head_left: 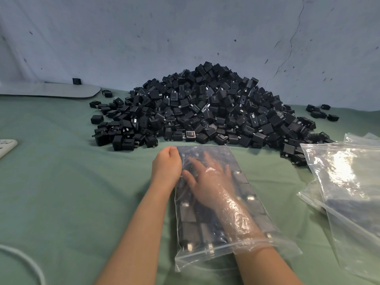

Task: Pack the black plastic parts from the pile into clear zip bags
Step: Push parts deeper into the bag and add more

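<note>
- Reaching into bag (205, 257): R hand (207, 177), fingers spread, resting on parts (189, 212) inside.
- L hand (167, 165): fingers curled, gripping bag's far-left corner.
- Bag lies flat on cloth (72, 192), mouth toward person, just in front of pile (205, 103).
- Spare bags (345, 182): stacked at right, touching pile edge.

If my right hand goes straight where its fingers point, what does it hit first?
Likely the closed far end of the zip bag around the right hand, near where the left hand grips it; the pile lies beyond.
</note>
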The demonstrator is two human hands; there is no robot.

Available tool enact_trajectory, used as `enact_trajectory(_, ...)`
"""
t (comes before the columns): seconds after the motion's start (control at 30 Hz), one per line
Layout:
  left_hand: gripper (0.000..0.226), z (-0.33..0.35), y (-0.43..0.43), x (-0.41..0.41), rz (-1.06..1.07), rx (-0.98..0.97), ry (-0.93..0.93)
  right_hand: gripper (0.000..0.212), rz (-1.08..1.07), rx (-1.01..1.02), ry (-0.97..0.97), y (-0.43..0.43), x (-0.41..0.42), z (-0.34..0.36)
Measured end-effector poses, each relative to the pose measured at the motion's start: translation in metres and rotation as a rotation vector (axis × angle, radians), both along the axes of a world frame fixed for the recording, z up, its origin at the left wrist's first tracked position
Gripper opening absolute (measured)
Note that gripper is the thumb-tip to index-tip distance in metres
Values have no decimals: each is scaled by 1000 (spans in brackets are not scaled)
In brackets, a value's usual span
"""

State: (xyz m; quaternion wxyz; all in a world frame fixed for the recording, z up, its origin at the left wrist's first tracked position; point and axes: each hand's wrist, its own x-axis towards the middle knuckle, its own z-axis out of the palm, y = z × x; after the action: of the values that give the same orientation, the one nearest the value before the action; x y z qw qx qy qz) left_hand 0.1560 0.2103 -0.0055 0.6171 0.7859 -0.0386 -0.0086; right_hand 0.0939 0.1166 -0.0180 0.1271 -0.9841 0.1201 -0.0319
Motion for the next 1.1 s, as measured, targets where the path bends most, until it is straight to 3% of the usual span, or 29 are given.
enact_trajectory(0.37, 33, -4, -1, 2, -5, 12, -50, 54, 6, -1, -6, 0, 1, -1)
enact_trajectory(0.5, 32, -8, -3, 1, -95, 92, -208, 51, 17, -3, -4, 0, 0, 1)
enact_trajectory(0.57, 43, -12, -6, 0, -158, 180, -293, 47, 24, -3, -11, 0, 0, 1)
enact_trajectory(0.73, 86, -21, -7, -3, -289, 359, -311, 47, 21, -9, -8, 1, 0, 2)
enact_trajectory(0.9, 73, -19, -8, -4, -270, 483, -309, 52, 11, -24, 33, 0, 2, 5)
enact_trajectory(1.03, 91, -18, -7, -4, -269, 498, -306, 50, -5, -26, 14, 1, -6, 8)
enact_trajectory(1.1, 90, -18, -8, -4, -255, 506, -310, 49, 5, -26, 2, 3, -14, 9)
